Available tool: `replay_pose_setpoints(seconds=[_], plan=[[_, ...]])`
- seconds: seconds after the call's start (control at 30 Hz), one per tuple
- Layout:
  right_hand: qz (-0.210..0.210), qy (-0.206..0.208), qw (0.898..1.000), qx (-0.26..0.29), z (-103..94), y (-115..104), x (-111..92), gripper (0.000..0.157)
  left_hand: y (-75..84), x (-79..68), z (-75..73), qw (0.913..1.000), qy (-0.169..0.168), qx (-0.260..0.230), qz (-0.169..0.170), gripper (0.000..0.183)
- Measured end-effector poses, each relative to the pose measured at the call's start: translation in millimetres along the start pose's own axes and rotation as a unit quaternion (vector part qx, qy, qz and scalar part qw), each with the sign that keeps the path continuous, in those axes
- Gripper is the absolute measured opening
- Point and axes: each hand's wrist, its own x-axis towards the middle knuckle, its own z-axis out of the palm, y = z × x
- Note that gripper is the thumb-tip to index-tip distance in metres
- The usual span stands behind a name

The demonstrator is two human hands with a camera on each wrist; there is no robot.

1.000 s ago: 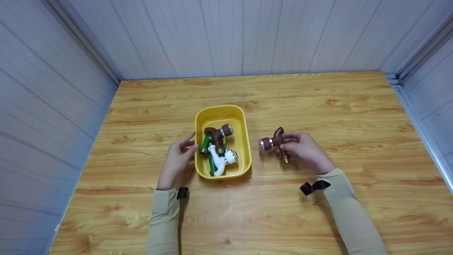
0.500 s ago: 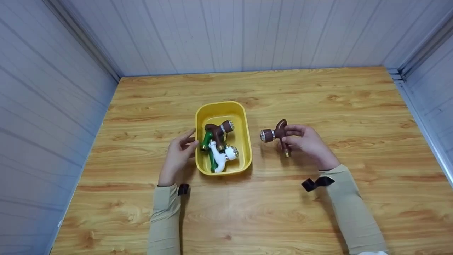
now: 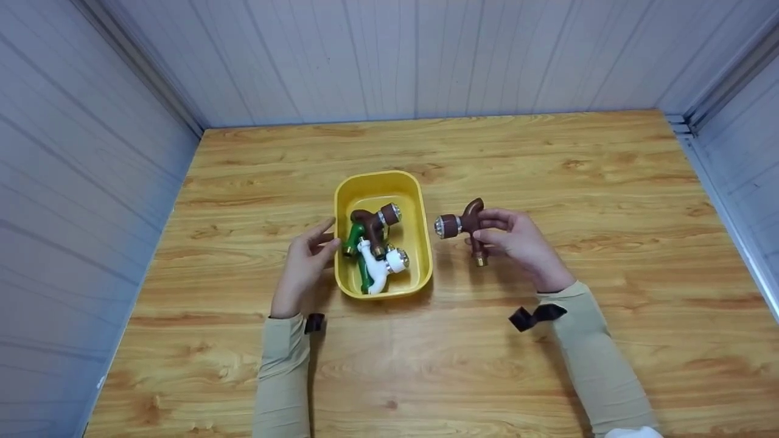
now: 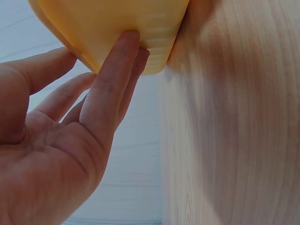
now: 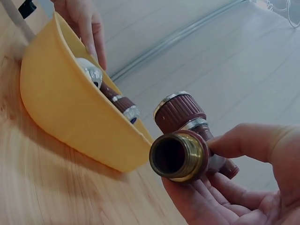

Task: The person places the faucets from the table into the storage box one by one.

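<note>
My right hand (image 3: 511,240) pinches a brown tap (image 3: 471,220) by its body, just right of the yellow bin (image 3: 428,243). The tap's ribbed knob points left, and its brass threaded end (image 5: 187,157) faces the right wrist camera. Straight fingers of my left hand (image 3: 304,264) touch the bin's left outer wall (image 4: 154,23), the thumb at its rim. Inside the bin lie another brown tap (image 3: 370,225), a white tap (image 3: 378,267) and green tap parts (image 3: 355,236), partly covered by the others. How many green taps there are cannot be told.
The bin stands on a wood-grain table (image 3: 548,158). Pale panel walls (image 3: 377,61) enclose the table at the back, left and right. Black straps (image 3: 537,316) hang at both wrists.
My right hand, holding the brown tap, has shifted slightly left toward the bin, and the tap's threaded end has swung into clearer view. My left hand has stayed at the bin's side.
</note>
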Motion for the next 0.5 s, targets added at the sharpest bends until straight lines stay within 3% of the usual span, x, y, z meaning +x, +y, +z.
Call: replay_pose_setpoints(seconds=[0.2, 0.5], plan=[[-0.001, -0.001, 1.0, 0.009, 11.4, -3, 1, 0.048, 1.9, 0.4, 0.4, 1.0, 0.003, -0.005, -0.007, 0.049], [-0.001, -0.017, 1.0, 0.013, 29.3, -8, -1, 0.044, -0.7, 0.8, -1.8, 0.9998, -0.004, 0.011, 0.013, 0.049]])
